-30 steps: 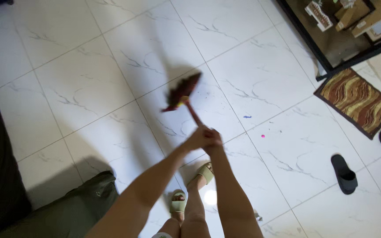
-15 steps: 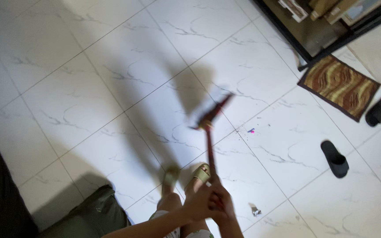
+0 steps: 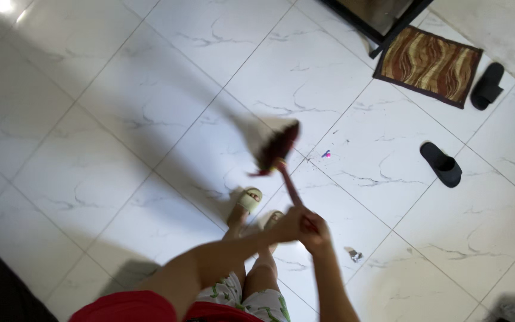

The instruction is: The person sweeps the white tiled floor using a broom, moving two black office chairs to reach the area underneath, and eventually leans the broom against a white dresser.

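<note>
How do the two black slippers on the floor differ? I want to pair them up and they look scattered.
The nearer black slipper lies alone on bare white tile, while the farther black slipper lies right beside the patterned brown mat. The nearer one points diagonally, its open end toward the upper left; the farther one lies more upright in the picture. Both are plain black slides, lying flat with the strap up, well apart from each other.

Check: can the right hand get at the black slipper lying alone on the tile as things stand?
Probably not. The right hand is shut on the broom handle together with the left hand, and the black slipper lies well off to the right on the floor. Nothing lies between them.
</note>
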